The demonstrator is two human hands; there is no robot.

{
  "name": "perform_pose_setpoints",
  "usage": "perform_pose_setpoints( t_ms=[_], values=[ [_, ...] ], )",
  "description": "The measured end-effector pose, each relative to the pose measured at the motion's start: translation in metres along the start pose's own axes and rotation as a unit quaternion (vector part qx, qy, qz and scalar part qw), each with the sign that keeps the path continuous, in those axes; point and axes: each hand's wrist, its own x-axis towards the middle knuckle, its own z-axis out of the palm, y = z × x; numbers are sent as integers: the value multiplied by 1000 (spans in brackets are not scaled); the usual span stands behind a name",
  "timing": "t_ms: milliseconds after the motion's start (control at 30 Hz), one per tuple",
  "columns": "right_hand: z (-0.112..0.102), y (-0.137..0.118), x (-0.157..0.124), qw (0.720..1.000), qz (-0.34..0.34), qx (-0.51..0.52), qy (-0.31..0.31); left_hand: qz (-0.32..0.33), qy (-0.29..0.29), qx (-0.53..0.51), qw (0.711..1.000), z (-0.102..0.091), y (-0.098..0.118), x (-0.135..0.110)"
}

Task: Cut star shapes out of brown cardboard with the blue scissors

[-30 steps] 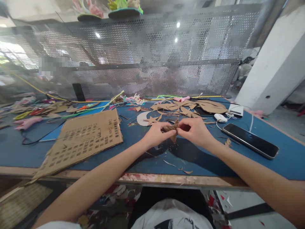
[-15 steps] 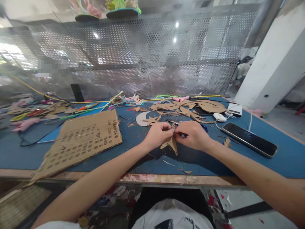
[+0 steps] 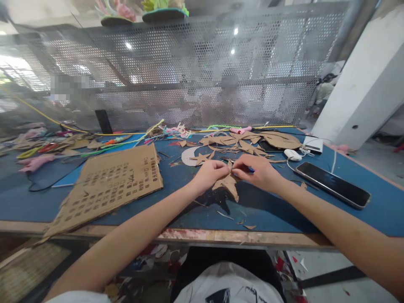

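Observation:
Between my two hands is a brown cardboard star (image 3: pixel 227 185), held just above the blue tabletop with its lower points hanging down. My left hand (image 3: pixel 211 174) pinches the star near its upper tip. From the other side my right hand (image 3: pixel 254 169) grips the same upper part with thumb and bent fingers, which hide some of its edge. Beyond my hands lie a second cardboard star (image 3: pixel 200 158) and a white crescent (image 3: pixel 188 156). Scissors, mostly covered by my right hand, lie behind it.
A large printed cardboard sheet (image 3: pixel 115 185) overhangs the front edge at left. To the right are a phone (image 3: pixel 333 184) and a white earphone case (image 3: pixel 293 155). Cardboard offcuts (image 3: pixel 280 140) and coloured cords lie along the back, before a perforated metal screen (image 3: pixel 176 75).
The star has turned, its broad face now showing more beneath my fingers. My right hand has moved slightly up and left, while my left hand stays nearly in place.

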Motion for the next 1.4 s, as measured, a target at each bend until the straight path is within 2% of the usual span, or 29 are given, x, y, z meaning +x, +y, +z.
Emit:
perform_pose_setpoints(
  t_ms=[67,133,300,367,533,633,800,967,1133,1267,1333,1400],
  values=[
    [1,1,-1,998,49,41,-18,23,2,38,999,0,0,0],
    [3,2,-2,997,58,46,-35,30,3,77,997,0,1,-2],
    [10,7,-3,995,-38,-58,-68,49,46,158,985,-1,-3,-4],
    [11,7,-3,990,-63,-105,-73,50,44,172,983,0,-5,-4],
    [9,5,-3,987,-69,-120,-87,45,20,165,985,3,-4,-5],
    [6,5,-2,987,-82,-120,-74,45,9,157,987,4,-1,-6],
    [6,5,-2,992,-65,-91,-53,66,42,180,981,3,0,-7],
    [8,3,-4,993,-57,-77,-67,93,31,218,971,3,-1,-8],
    [7,1,-4,992,-93,-67,-61,35,-11,138,990,4,-4,-6],
    [3,-2,-3,991,-114,-43,-52,26,-34,86,995,4,0,-4],
    [0,-5,-3,993,-105,-14,-50,-6,-58,29,998,3,3,-4],
    [-2,-5,-3,999,-50,11,-12,-41,-71,-38,996,2,5,-4]
  ],
)
